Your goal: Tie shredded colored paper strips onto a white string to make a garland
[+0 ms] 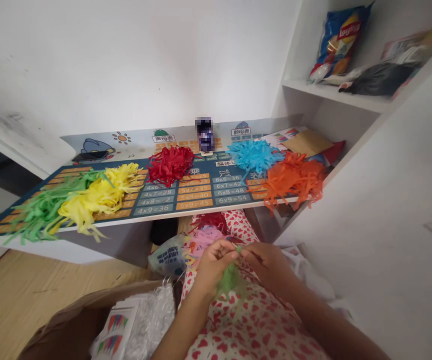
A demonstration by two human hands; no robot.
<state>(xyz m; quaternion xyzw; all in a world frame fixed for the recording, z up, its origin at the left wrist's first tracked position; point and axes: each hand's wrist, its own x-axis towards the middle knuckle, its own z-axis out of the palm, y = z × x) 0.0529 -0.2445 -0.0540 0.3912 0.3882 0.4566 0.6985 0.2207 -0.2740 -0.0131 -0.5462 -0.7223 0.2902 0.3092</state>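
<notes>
My left hand (218,262) and my right hand (266,262) are close together above my lap, fingers pinched on a green tassel (230,280). Its strands hang blurred between the hands, over the heart-patterned cloth (238,322). Just beyond my left hand, a pink tassel (204,240) lies on my lap, with dark red strands (213,220) behind it. On the desk, green (46,207) and yellow (99,197) tassel piles lie at the left, a red pile (170,165) in the middle, and blue (255,156) and orange (294,177) piles at the right.
The desk mat (155,200) shows multiplication tables. A small pixelated object (205,135) stands against the wall. Shelves (336,95) at the right hold a chip bag (339,42). Below left are a brown box (65,320) with plastic-wrapped cards (114,325) and a plastic bag (168,255).
</notes>
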